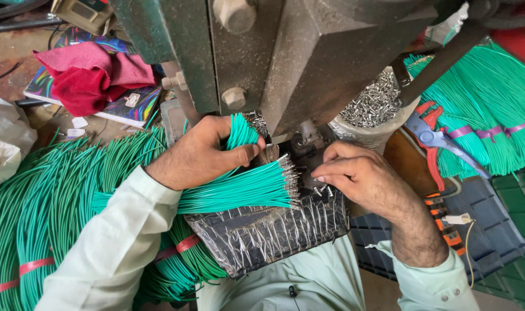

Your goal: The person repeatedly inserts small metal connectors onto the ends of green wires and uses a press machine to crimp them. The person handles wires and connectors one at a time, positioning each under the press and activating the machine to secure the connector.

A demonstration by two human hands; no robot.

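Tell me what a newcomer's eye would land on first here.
Green wires everywhere: the left hand grips a bundle of green wires with metal tips at centre, beneath the dark green press. The right hand picks at small terminals beside them. Red-handled cutters lie right; a red cloth sits upper left.

Hidden and cut-off parts
Left hand covers the middle of the green wire bundle; press machine cut off at top edge; right fingertips hide whatever small piece they pinch.
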